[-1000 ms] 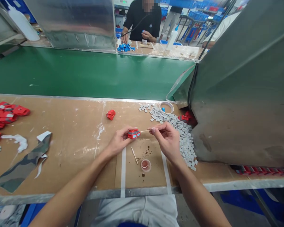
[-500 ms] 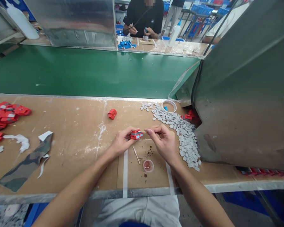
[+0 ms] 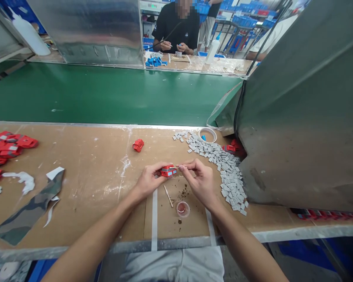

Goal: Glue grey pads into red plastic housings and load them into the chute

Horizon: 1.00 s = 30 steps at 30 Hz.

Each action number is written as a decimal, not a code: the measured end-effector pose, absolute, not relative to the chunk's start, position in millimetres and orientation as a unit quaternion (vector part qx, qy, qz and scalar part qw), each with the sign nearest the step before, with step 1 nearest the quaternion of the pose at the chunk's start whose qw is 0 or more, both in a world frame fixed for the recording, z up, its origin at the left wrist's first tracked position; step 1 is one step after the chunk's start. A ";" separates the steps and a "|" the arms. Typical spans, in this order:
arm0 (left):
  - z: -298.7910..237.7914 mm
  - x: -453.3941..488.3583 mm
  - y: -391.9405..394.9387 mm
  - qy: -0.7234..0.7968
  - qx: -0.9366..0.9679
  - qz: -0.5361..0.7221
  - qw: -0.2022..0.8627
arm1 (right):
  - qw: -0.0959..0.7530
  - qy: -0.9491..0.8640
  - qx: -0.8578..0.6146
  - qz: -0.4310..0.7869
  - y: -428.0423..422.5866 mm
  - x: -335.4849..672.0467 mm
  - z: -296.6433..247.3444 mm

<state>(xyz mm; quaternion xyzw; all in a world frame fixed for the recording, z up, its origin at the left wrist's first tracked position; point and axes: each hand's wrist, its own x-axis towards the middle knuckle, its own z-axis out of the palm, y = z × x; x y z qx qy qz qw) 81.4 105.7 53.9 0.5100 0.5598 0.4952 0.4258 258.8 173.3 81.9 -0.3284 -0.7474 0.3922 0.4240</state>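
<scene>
1. Head view, left hand: A small red toy vehicle was held between the thumb and fingers of the left hand, just left of the right hand.
2. Head view, right hand: A thin stick was pinched by the thumb and fingers of the right hand. The stick was directed leftward at the upper side of the toy vehicle; whether contact was made could not be determined.
3. On the near side of the hands, a second stick and a small clear cup with reddish contents were placed on the brown worktop.
4. To the right of the right hand, small grey tiles were heaped.
5. Beyond the left hand, a single red piece was placed; well to its left, red parts were piled.
6. Well beyond both hands, a co-worker was positioned across a green surface.
</scene>
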 end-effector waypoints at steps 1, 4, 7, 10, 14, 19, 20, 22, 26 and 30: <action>53.7 81.5 105.7 0.560 0.509 0.496 0.426 | 0.423 -0.746 -0.323 0.399 173.1 257.5 81.1; 52.9 81.7 105.3 0.555 0.501 0.503 0.433 | 0.429 -0.730 -0.335 0.415 172.9 255.6 81.9; 52.9 81.0 104.4 0.552 0.496 0.513 0.432 | 0.424 -0.710 -0.347 0.443 169.6 267.8 92.6; 53.2 79.8 103.8 0.548 0.488 0.525 0.432 | 0.388 -0.729 -0.328 0.458 157.2 296.7 107.5; 52.0 79.0 104.6 0.543 0.488 0.520 0.443 | 0.344 -0.796 -0.287 0.406 130.4 330.7 104.3; 46.8 77.5 105.7 0.537 0.490 0.522 0.445 | 0.292 -0.832 -0.275 0.383 106.3 336.8 79.4; 45.9 77.0 105.9 0.538 0.490 0.522 0.445 | 0.276 -0.837 -0.266 0.389 108.2 336.1 78.4; 45.4 76.3 106.1 0.541 0.490 0.518 0.446 | 0.263 -0.841 -0.262 0.393 124.3 334.8 80.6; 48.9 76.3 106.2 0.541 0.497 0.506 0.453 | 0.301 -0.819 -0.404 0.275 200.8 328.5 84.9; 52.0 76.2 105.6 0.549 0.494 0.498 0.454 | 0.209 -0.844 -0.463 0.175 269.3 315.0 72.3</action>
